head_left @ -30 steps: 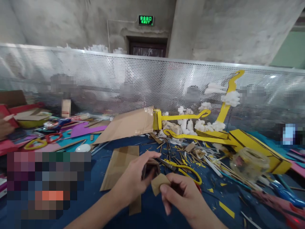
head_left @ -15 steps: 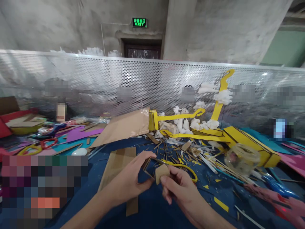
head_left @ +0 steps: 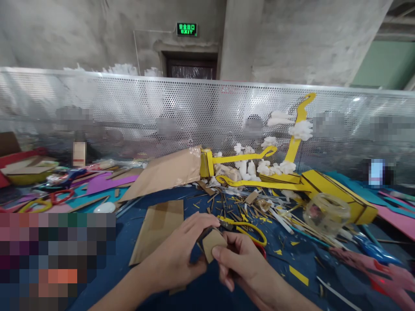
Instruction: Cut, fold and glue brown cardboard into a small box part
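My left hand (head_left: 184, 246) curls around a small folded cardboard frame (head_left: 200, 242), which is mostly hidden by the fingers and by a second piece. Between the thumb and fingers of my right hand (head_left: 241, 259) is a small flat cardboard piece (head_left: 214, 244). It overlaps the open side of the frame; whether the two touch I cannot tell. Just behind my hands lie yellow-handled scissors (head_left: 249, 226), their blades partly covered. A flat cardboard sheet (head_left: 158, 229) lies on the blue table cover beside my left forearm.
Cardboard and yellow scraps (head_left: 240, 207) litter the blue surface. Yellow cardboard shapes (head_left: 337, 194) with white fluff stand at the back right, near a clear round container (head_left: 327, 214). A pink glue gun (head_left: 372, 270) lies right. A perforated metal screen (head_left: 129, 112) borders the table.
My right hand has brought the flat cardboard piece left, over the opening of the folded frame. My left hand still holds the frame, now more covered. The view has shifted slightly.
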### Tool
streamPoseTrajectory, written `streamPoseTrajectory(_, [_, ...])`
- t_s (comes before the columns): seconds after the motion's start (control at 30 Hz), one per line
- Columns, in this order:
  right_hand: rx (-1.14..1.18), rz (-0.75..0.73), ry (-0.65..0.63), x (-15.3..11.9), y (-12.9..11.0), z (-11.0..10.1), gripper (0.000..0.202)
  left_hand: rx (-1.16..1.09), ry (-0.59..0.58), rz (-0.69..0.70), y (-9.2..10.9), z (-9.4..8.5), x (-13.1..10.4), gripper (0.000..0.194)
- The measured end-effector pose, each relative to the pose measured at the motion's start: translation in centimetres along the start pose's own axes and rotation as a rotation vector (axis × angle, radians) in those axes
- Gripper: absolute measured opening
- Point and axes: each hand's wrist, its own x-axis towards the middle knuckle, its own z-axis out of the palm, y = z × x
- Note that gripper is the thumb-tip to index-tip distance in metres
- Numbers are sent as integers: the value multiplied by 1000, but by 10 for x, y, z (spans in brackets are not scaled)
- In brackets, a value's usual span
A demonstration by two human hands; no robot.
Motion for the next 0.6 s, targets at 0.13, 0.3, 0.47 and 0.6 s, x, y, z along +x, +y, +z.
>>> streamPoseTrajectory(0.13, [10, 5, 6, 1, 0, 1, 45, 1, -2, 8, 2, -2, 1, 82])
streamPoseTrajectory(0.3, [160, -49, 69, 4, 5, 6, 48, 54, -34, 22, 0, -1, 0, 83])
streamPoseTrajectory(0.47, [274, -99, 111, 5, 9, 9, 45, 62, 23, 33, -4, 4, -2, 81])
streamPoseTrajectory(0.6, [244, -99, 126, 4, 9, 8, 45, 78, 18, 29, -6, 8, -2, 81])
